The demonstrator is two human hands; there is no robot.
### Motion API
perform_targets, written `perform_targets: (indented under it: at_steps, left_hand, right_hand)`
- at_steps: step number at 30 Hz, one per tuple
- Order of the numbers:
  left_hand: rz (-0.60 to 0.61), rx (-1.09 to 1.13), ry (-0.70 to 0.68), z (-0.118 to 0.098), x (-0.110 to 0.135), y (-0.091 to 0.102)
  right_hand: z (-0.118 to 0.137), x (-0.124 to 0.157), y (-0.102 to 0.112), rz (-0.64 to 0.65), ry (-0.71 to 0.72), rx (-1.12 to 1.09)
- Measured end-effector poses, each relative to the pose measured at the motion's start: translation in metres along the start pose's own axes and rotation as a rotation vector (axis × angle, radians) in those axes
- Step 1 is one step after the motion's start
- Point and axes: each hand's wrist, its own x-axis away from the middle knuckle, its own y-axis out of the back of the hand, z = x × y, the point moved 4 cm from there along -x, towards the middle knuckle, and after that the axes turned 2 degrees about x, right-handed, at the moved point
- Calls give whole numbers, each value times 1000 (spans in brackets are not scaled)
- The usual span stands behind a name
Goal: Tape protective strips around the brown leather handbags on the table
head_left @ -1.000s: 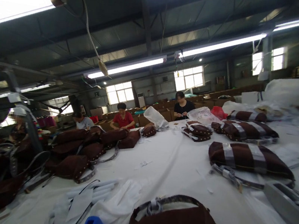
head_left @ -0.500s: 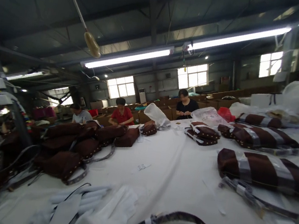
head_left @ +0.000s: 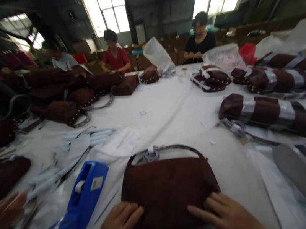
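Brown bag (head_left: 164,190) lies on white tabletop (head_left: 197,129), windows (head_left: 108,10) beyond — left hand (head_left: 119,223) and right hand (head_left: 224,214) touching, grip unclear.

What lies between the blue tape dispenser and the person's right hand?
The dark brown bag, with the left hand at its near-left corner, as the head view shows.

A bag workshop: many brown bags (head_left: 167,190), a blue tape dispenser (head_left: 84,200) and people (head_left: 115,58) around one white table (head_left: 168,111).
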Motion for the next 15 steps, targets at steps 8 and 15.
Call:
perform_targets:
  at_steps: [8,15]
  left_hand:
    - [277,-60,-1,-2,-8,-28]
    - [174,-200,-36,-12,6,-33]
  right_hand:
    - [-12,-4,-37,30,-19,-143]
    - [-1,2,-44,-179,-37,-66]
